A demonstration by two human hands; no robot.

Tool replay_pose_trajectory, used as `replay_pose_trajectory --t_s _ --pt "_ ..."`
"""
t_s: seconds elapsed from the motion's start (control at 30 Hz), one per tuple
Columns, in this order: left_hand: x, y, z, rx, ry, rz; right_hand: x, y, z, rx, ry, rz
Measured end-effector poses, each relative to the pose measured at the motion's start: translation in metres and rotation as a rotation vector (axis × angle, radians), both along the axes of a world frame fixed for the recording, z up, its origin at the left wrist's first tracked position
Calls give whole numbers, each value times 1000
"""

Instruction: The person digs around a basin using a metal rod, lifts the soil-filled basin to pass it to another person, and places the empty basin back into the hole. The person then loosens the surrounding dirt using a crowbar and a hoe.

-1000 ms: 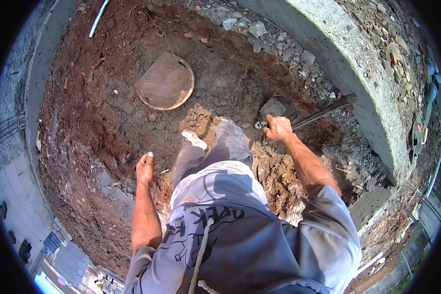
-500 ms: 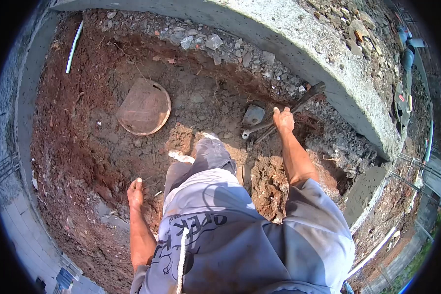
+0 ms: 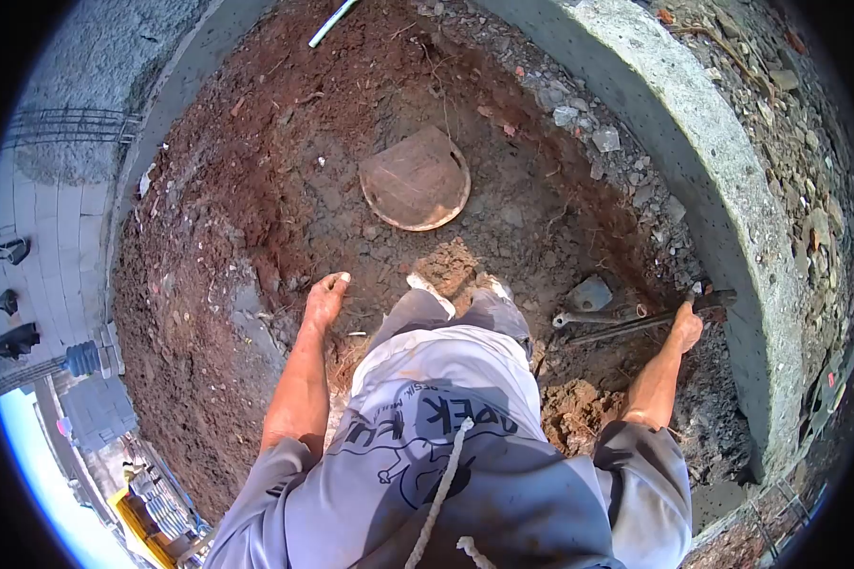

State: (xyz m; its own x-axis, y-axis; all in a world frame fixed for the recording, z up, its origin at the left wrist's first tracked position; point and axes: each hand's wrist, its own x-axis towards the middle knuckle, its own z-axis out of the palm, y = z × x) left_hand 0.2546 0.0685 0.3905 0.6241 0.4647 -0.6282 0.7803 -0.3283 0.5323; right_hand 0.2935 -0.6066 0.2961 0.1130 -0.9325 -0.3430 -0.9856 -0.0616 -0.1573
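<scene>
My left hand (image 3: 324,298) hangs over the soil left of my legs, fingers curled and thumb out, with nothing visible in it. At the right, my right hand (image 3: 686,328) is closed around a long dark bar (image 3: 621,329) near its end by the concrete wall; its fingers are partly hidden. A metal piece with a ring-shaped end (image 3: 562,320) lies alongside the bar. Just above that end is a grey block (image 3: 590,294). Ahead of my feet, a rounded brown lid (image 3: 416,180) with one straight edge lies on the dirt.
A thick concrete wall (image 3: 731,180) curves along the right, with rubble (image 3: 605,140) at its inner foot. Reddish soil (image 3: 209,313) slopes up at the left. A pale pipe (image 3: 332,23) sticks out at the top. Broken clods (image 3: 579,412) lie right of my legs.
My right hand has moved along the bar from near the ring end toward the wall. My left hand stays low at the left. The view has shifted and turned.
</scene>
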Motion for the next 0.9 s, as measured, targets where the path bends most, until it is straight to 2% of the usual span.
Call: replay_pose_trajectory --t_s 0.03,0.07,0.17,0.2,0.23,0.3,0.37,0.4,0.43,0.47,0.5,0.53,0.57,0.6,0.63,0.67,0.7,0.73,0.8,0.83,0.9 --pt "0 -1 -1 13 14 13 -3 0 12 -19 37 16" --pt "-2 -2 -2 24 31 30 -11 -29 -16 13 67 147" --pt "-18 10 -22 17 89 25 -3 -48 -45 -144 -20 258" --pt "-20 11 -24 4 113 11 -5 -38 -40 -287 -262 355" --pt "-21 13 -26 -10 139 -9 -5 -20 -22 -329 -383 341" --pt "-20 23 -35 -47 116 26 -13 -23 -19 -262 -229 392" --pt "-20 33 -40 -86 76 98 -30 -23 -28 -269 -336 333" --pt "-18 38 -41 -99 54 138 -48 -28 -45 -243 -557 283" --pt "-15 42 -40 -109 69 141 -52 0 -6 -185 -404 231" --pt "-12 45 -37 -116 84 146 -75 -2 -18 -107 -679 215" --pt "-10 48 -36 -124 98 151 -99 0 -30 -54 -786 151" --pt "-10 53 -42 -132 98 162 -114 21 -12 -17 -799 110" --pt "-10 56 -51 -140 114 169 -130 34 4 22 -759 203" --pt "-11 58 -61 -152 129 176 -139 57 14 54 -844 121" --pt "-8 58 -67 -166 140 183 -159 52 -3 184 -858 -12" --pt "-5 53 -70 -169 187 186 -158 76 17 146 -817 -79" --pt "-4 52 -76 -174 235 127 -151 107 46 238 -866 -137" --pt "1 53 -86 -179 272 70 -149 122 60 211 -746 -32" --pt "15 52 -104 -187 275 31 -136 163 80 463 -779 -189" --pt "31 53 -102 -208 229 11 -137 177 62 461 -821 -287" --pt "52 59 -92 -241 170 -35 -130 224 67 235 -820 57"
